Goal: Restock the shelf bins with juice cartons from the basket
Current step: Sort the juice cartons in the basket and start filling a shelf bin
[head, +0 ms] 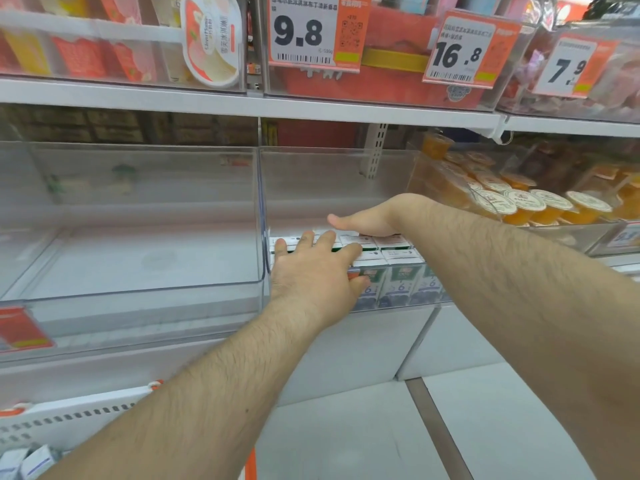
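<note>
We have both hands in the middle clear bin (346, 174) on the lower shelf, working on the juice cartons (398, 271) that stand in rows at its near edge. Our left hand (311, 271) lies over the cartons at the left end of the rows, fingers straight and slightly spread across the white carton tops, thumb down along the printed fronts; it presses rather than grips. Our right hand (367, 221) reaches in from the right, farther back, palm down on the tops of the far row with the thumb pointing left. Its fingers are hidden behind the palm, so we cannot tell whether they are flat or curled.

The cartons show green and white fronts with a "6" printed on them, seen through the bin's front wall. To the left, a second clear bin (138, 220) sits beside ours, the two touching along a shared wall. To the right, a bin of orange jelly cups (519, 202) with white lids is stacked high. Above us, the upper shelf carries price tags (304, 29) reading 9.8, 16.8 and 7.9. At the near left corner, the white basket (69, 417) holds a few more cartons, mostly cut off by the frame.
</note>
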Demonstrator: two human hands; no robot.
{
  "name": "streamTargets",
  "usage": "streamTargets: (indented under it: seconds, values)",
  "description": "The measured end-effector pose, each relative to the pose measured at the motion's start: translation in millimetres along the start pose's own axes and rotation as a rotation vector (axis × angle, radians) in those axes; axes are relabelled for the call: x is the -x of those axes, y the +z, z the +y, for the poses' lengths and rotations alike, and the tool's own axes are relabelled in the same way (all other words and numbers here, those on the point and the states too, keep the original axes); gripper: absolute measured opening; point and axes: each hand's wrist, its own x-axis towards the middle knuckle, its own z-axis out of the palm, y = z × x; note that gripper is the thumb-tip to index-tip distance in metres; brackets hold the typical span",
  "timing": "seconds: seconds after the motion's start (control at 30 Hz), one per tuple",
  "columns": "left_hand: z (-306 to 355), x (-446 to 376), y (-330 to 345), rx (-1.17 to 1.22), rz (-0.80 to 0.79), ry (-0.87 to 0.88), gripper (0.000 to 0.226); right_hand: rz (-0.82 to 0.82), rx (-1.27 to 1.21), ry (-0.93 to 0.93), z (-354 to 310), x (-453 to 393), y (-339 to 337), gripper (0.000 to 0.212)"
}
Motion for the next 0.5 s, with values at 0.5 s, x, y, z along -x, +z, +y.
streamTargets:
  seconds: [0.5]
  values:
    - [-32.7,84.4,-12.8,0.537,0.463,0.231,0.041,1.455,-0.296,-0.683,-12.7,69.2,133.1,0.025]
